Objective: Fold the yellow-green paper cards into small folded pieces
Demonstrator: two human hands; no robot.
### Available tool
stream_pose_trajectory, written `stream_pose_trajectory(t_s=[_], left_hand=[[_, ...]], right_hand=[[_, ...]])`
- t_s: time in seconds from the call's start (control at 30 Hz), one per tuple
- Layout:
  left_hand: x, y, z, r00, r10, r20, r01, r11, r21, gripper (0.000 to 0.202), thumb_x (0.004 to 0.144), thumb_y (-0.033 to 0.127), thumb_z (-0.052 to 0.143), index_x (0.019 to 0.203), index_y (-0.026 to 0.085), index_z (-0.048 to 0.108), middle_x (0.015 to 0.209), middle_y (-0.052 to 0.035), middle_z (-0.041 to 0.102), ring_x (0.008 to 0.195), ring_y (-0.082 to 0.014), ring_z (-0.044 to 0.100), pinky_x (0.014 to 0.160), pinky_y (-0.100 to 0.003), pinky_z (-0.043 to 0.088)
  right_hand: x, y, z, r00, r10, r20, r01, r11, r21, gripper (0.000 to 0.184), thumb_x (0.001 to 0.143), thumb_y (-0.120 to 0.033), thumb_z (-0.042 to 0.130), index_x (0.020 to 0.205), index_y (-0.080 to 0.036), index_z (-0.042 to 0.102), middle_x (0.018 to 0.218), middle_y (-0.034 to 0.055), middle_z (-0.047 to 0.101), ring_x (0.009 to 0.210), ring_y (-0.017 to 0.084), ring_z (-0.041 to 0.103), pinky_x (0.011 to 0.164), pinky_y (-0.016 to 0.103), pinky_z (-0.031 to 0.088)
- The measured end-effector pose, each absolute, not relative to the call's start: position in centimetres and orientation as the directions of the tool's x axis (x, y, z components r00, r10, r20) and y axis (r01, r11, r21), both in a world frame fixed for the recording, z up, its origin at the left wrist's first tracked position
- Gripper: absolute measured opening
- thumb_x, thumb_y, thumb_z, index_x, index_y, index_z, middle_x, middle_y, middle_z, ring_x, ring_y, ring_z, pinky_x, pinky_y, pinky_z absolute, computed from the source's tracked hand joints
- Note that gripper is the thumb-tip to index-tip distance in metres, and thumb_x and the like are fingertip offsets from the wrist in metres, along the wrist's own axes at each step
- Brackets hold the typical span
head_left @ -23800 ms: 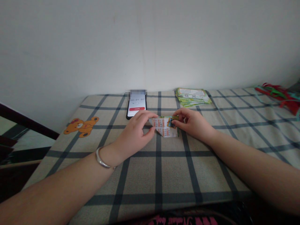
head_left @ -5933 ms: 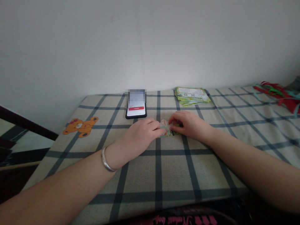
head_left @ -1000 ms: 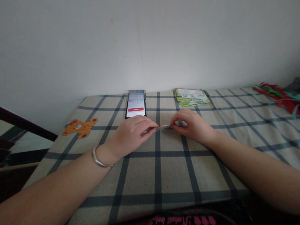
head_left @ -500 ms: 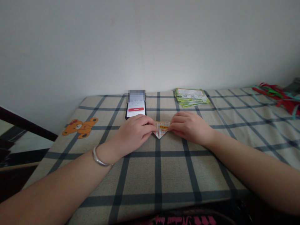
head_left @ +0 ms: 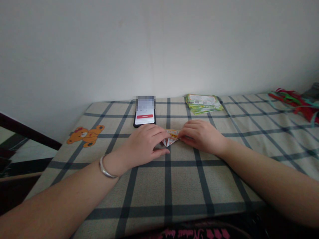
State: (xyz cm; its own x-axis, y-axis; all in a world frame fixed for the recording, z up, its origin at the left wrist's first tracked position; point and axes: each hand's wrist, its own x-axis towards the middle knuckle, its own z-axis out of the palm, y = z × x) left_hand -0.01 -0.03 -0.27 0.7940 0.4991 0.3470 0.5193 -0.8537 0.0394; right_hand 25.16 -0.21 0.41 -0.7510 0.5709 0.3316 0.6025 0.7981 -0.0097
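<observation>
A small folded paper point(head_left: 171, 140), printed in orange, yellow and white, lies on the checked cloth with its point toward me. My left hand point(head_left: 146, 142) covers its left part, fingers curled over the top and thumb lowered near the tip; a silver bangle circles that wrist. From the other side, my right hand point(head_left: 200, 134) pinches the paper's right corner between thumb and fingers. Both hands hide parts of the paper.
A phone point(head_left: 145, 117) with a lit screen lies behind my left hand. Several green printed sheets point(head_left: 204, 103) are stacked near the wall. Tangled red and green ribbons point(head_left: 296, 103) lie at far right. A bear figure point(head_left: 86, 135) is on the checked tablecloth point(head_left: 147, 189).
My left thumb has moved away from its fingers, down toward the paper's tip. The left fingers reach further right over the paper, and its tip has shifted slightly left. My right hand stays nearly still.
</observation>
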Motion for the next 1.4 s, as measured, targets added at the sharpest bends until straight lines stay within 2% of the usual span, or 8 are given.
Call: stream_pose_trajectory(t_s=[0.13, 0.3, 0.47, 0.63, 0.83, 1.03, 1.17, 1.4], left_hand=[[-0.1, 0.0, -0.6, 0.81, 0.489, 0.323, 0.511, -0.859, 0.021, 0.028, 0.088, 0.033, 0.063, 0.113, 0.02, 0.066, 0.117, -0.0073, 0.065, 0.107, -0.0255, 0.058, 0.093, -0.045, 0.048], [-0.1, 0.3, -0.9, 0.806, 0.489, 0.333, 0.492, -0.867, 0.08, 0.026, 0.091, 0.029, 0.059, 0.114, 0.02, 0.066, 0.119, -0.0065, 0.065, 0.108, -0.0233, 0.059, 0.096, -0.043, 0.048], [-0.1, 0.5, -1.0, 0.818, 0.447, 0.362, 0.43, -0.893, 0.13, 0.025, 0.092, 0.026, 0.057, 0.114, 0.019, 0.066, 0.12, -0.0064, 0.066, 0.111, -0.0207, 0.06, 0.1, -0.041, 0.049], [0.0, 0.4, -0.9, 0.839, 0.397, 0.372, 0.385, -0.916, 0.108, 0.027, 0.091, 0.016, 0.055, 0.115, 0.019, 0.066, 0.119, -0.0043, 0.069, 0.116, -0.0193, 0.059, 0.105, -0.04, 0.047], [0.0, 0.6, -1.0, 0.841, 0.344, 0.417, 0.345, -0.936, 0.076, 0.027, 0.09, 0.01, 0.053, 0.11, 0.018, 0.068, 0.115, -0.0019, 0.071, 0.11, -0.0188, 0.061, 0.098, -0.038, 0.052], [0.0, 0.8, -0.8, 0.848, 0.31, 0.431, 0.311, -0.948, 0.07, 0.026, 0.091, 0.008, 0.05, 0.104, 0.019, 0.07, 0.112, -0.0011, 0.071, 0.107, -0.0194, 0.06, 0.095, -0.038, 0.052], [0.0, 0.7, -0.8, 0.819, 0.359, 0.447, 0.359, -0.929, 0.09, 0.023, 0.089, 0.01, 0.053, 0.098, 0.02, 0.071, 0.114, -0.0045, 0.068, 0.102, -0.0204, 0.061, 0.092, -0.041, 0.052], [-0.1, 0.7, -1.0, 0.81, 0.382, 0.445, 0.373, -0.921, 0.112, 0.021, 0.09, 0.011, 0.054, 0.093, 0.022, 0.071, 0.103, -0.0036, 0.066, 0.095, -0.0189, 0.06, 0.087, -0.038, 0.051]], right_hand=[[25.2, -0.3, 0.5, -0.744, 0.572, 0.347, 0.589, 0.806, -0.065, 0.015, 0.092, -0.025, 0.054, 0.093, -0.018, 0.066, 0.083, 0.0048, 0.065, 0.078, 0.017, 0.057, 0.072, 0.029, 0.043], [25.4, -0.1, 0.3, -0.71, 0.587, 0.39, 0.592, 0.797, -0.121, 0.015, 0.091, -0.026, 0.055, 0.097, -0.017, 0.066, 0.087, 0.0056, 0.066, 0.083, 0.018, 0.059, 0.075, 0.03, 0.045], [25.5, 0.1, 0.2, -0.662, 0.66, 0.355, 0.647, 0.743, -0.174, 0.02, 0.09, -0.025, 0.055, 0.106, -0.018, 0.065, 0.097, 0.0057, 0.07, 0.091, 0.02, 0.062, 0.083, 0.033, 0.047], [25.5, 0.2, 0.1, -0.646, 0.687, 0.332, 0.664, 0.72, -0.199, 0.022, 0.088, -0.019, 0.055, 0.108, -0.018, 0.066, 0.104, 0.0067, 0.071, 0.096, 0.02, 0.063, 0.087, 0.035, 0.049], [25.6, 0.6, -0.4, -0.695, 0.614, 0.374, 0.584, 0.786, -0.205, 0.033, 0.083, -0.004, 0.052, 0.108, -0.018, 0.067, 0.111, 0.0063, 0.07, 0.102, 0.02, 0.063, 0.093, 0.037, 0.05], [25.7, 0.6, -0.5, -0.714, 0.586, 0.383, 0.563, 0.806, -0.184, 0.028, 0.087, -0.009, 0.053, 0.11, -0.019, 0.067, 0.125, 0.0073, 0.065, 0.113, 0.02, 0.06, 0.1, 0.039, 0.047], [25.9, 0.7, -0.3, -0.733, 0.572, 0.368, 0.544, 0.818, -0.186, 0.028, 0.088, -0.014, 0.057, 0.113, -0.019, 0.066, 0.128, 0.0082, 0.063, 0.117, 0.021, 0.059, 0.102, 0.041, 0.047], [26.3, 1.0, -0.3, -0.731, 0.586, 0.35, 0.534, 0.81, -0.241, 0.036, 0.088, -0.013, 0.059, 0.123, -0.021, 0.063, 0.133, 0.0105, 0.06, 0.122, 0.023, 0.056, 0.104, 0.045, 0.045]])
